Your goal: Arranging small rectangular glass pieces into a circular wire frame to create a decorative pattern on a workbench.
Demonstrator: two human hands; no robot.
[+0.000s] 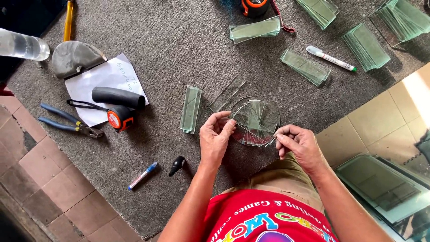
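While both hands worked above the grey mat (179, 40), the fanned bundle of glass strips (256, 122) was held just over the mat's near edge, its strips overlapping into a rough disc. The left hand (216, 139) was closed in a pinch on the bundle's left rim; the right hand (299, 144) was closed in a pinch on the narrow ends gathered at the lower right. Judged from this grip, the step would go well if the strips were held by their edges, kept flat together and turned slowly, so that none slipped or chipped. One single glass strip (227, 94) and one small stack (191, 109) lay just beyond the bundle; five further stacks lay toward the far edge. Also counted: two tape measures, two markers, one pair of pliers (67, 122), one sheet of paper (106, 80).
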